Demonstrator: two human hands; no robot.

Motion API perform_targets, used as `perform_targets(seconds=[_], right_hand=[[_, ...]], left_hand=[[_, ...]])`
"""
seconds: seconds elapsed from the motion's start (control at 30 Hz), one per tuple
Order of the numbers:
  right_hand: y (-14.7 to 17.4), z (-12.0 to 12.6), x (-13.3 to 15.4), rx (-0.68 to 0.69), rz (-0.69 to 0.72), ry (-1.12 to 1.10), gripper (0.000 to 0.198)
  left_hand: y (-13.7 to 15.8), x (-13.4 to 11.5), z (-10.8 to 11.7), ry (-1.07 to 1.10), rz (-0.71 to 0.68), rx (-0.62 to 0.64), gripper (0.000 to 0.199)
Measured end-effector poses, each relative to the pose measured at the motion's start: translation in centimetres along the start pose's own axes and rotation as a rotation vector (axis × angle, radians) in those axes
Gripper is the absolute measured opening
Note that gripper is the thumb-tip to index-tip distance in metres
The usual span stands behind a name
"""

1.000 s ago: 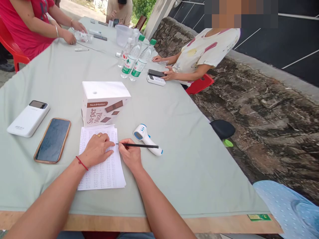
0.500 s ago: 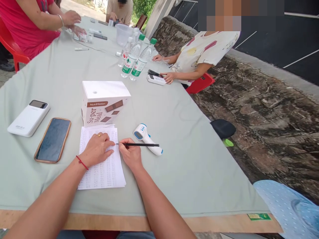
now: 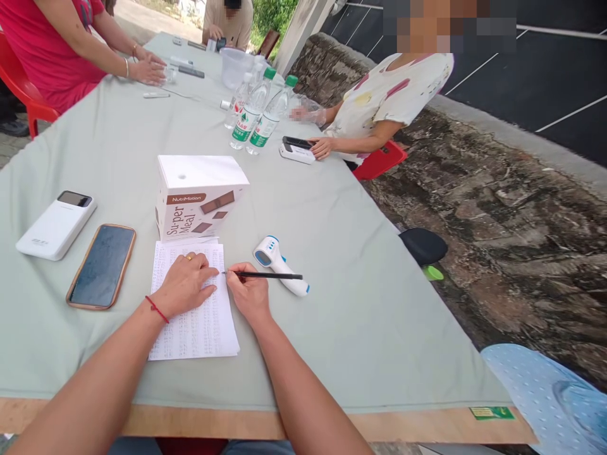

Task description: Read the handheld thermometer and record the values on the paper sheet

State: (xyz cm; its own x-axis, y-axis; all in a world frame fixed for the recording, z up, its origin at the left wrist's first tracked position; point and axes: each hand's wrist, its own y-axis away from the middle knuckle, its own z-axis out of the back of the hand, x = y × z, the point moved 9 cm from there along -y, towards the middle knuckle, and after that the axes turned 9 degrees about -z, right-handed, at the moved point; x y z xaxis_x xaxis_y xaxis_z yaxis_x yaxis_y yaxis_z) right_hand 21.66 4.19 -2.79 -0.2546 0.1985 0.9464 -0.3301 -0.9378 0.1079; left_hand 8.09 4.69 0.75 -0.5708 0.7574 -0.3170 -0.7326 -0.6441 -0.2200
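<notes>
Flat on a sheet of paper [image 3: 199, 335] covered in rows of small writing lies my left hand [image 3: 187, 282], fingers spread, with a ring and a red string bracelet. My right hand [image 3: 249, 292] pinches a black pen [image 3: 272, 275], its tip at the paper's right edge near my left fingertips. Just beyond the paper stands a white NutriMotion box [image 3: 202, 202]. A white and blue infrared thermometer [image 3: 282, 265] rests right of my right hand. To the left are a phone [image 3: 102, 265] in a brown case and a white power bank [image 3: 57, 224].
Several water bottles [image 3: 263, 123] and a clear plastic tub [image 3: 233, 68] stand farther along the cloth-covered table [image 3: 379, 303]. A person at the right touches a phone on a white power bank [image 3: 296, 151]. Others sit at the far left and far end. A blue stool cover [image 3: 535, 392] is at lower right.
My hands, the pen and the paper look unmoved. The person at far left has brought both hands together lower on the table. The person at right has raised one hand with clear plastic.
</notes>
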Motion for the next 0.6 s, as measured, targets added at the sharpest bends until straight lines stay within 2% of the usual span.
perform_targets(seconds=[0.6], right_hand=[[-0.02,0.09,-0.15,-0.007,-0.008,-0.003,0.010]], left_hand=[[0.03,0.05,0.01,0.015,0.004,-0.002,0.022]])
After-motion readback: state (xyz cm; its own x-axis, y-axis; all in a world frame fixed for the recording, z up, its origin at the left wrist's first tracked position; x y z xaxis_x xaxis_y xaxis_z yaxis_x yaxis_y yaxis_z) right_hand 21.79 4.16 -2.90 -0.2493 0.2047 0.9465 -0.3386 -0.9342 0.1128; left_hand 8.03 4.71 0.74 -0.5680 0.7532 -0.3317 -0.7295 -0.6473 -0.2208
